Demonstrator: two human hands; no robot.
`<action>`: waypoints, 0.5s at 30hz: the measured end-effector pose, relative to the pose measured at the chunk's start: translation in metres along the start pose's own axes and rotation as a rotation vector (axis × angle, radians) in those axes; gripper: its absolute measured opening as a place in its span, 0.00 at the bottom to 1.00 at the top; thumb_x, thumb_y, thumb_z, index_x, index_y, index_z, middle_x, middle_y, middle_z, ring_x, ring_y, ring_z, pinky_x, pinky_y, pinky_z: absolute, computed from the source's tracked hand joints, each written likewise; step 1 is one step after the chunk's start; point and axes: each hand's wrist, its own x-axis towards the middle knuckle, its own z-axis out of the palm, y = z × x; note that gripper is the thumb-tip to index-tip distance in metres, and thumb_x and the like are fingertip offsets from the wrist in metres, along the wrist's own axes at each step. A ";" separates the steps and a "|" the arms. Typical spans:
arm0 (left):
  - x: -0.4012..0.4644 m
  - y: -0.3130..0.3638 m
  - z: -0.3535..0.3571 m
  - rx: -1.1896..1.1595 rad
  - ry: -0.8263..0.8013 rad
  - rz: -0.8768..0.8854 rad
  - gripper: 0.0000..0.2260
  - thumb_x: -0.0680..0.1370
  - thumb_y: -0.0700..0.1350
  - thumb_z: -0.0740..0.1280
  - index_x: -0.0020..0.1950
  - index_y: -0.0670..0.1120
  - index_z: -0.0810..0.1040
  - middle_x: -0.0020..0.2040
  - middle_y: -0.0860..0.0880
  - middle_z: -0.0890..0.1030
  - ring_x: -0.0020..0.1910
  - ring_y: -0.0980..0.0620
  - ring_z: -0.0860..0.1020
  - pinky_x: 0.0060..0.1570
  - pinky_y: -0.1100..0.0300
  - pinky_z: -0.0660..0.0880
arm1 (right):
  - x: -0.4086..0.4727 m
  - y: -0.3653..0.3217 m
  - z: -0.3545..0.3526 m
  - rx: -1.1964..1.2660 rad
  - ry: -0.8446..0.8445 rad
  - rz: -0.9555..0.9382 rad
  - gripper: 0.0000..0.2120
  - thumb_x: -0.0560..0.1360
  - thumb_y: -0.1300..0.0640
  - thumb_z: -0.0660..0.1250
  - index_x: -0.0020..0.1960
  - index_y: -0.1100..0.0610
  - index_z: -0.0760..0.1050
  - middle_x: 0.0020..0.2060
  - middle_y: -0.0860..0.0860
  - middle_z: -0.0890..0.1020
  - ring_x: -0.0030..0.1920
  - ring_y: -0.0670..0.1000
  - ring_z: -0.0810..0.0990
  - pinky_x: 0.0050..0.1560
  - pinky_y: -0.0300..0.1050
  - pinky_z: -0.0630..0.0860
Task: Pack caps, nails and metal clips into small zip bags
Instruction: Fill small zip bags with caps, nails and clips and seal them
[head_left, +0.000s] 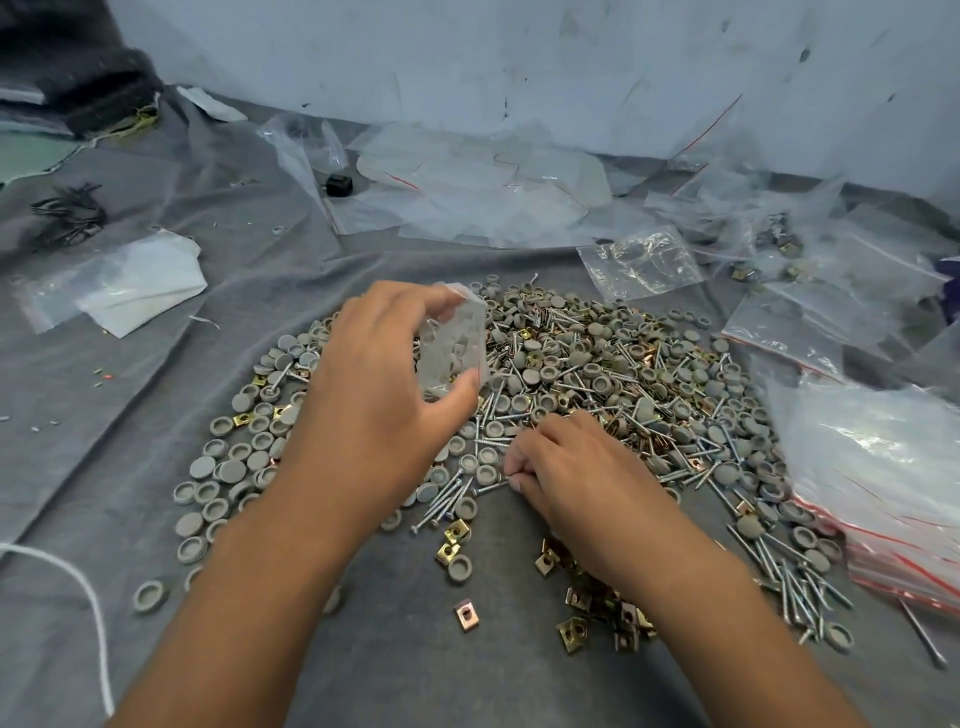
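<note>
A wide heap of grey round caps (597, 358), silver nails (452, 493) and brass metal clips (576, 631) covers the grey cloth (156, 395). My left hand (384, 384) holds a small clear zip bag (457, 343) above the heap's left side, thumb and fingers pinching it; several caps show inside. My right hand (566, 467) rests low on the pile with its fingers curled, pinching a nail at the fingertips.
A stack of empty zip bags with red strips (883, 483) lies at the right. More loose plastic bags (488, 192) spread along the back wall. A white cord (78, 587) runs at the left front, and folded plastic (140, 280) lies left.
</note>
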 end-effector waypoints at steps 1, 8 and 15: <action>0.000 0.000 0.000 0.005 -0.010 0.001 0.21 0.72 0.49 0.72 0.65 0.47 0.76 0.55 0.57 0.73 0.57 0.55 0.73 0.56 0.65 0.63 | -0.002 -0.002 0.000 -0.046 -0.018 -0.024 0.07 0.84 0.55 0.59 0.60 0.50 0.73 0.55 0.48 0.74 0.56 0.52 0.69 0.56 0.47 0.68; -0.001 0.001 0.002 0.029 -0.066 0.004 0.23 0.72 0.52 0.71 0.66 0.50 0.75 0.56 0.60 0.72 0.58 0.58 0.71 0.59 0.62 0.65 | -0.012 0.011 -0.034 0.511 0.080 0.158 0.06 0.82 0.44 0.52 0.48 0.40 0.65 0.45 0.39 0.72 0.46 0.37 0.69 0.44 0.32 0.68; -0.004 0.013 0.014 0.066 -0.120 0.078 0.23 0.72 0.50 0.71 0.67 0.49 0.75 0.59 0.56 0.75 0.60 0.56 0.71 0.65 0.57 0.69 | -0.005 -0.013 -0.044 0.331 0.472 0.008 0.02 0.81 0.55 0.61 0.52 0.51 0.71 0.44 0.39 0.70 0.45 0.41 0.71 0.49 0.29 0.67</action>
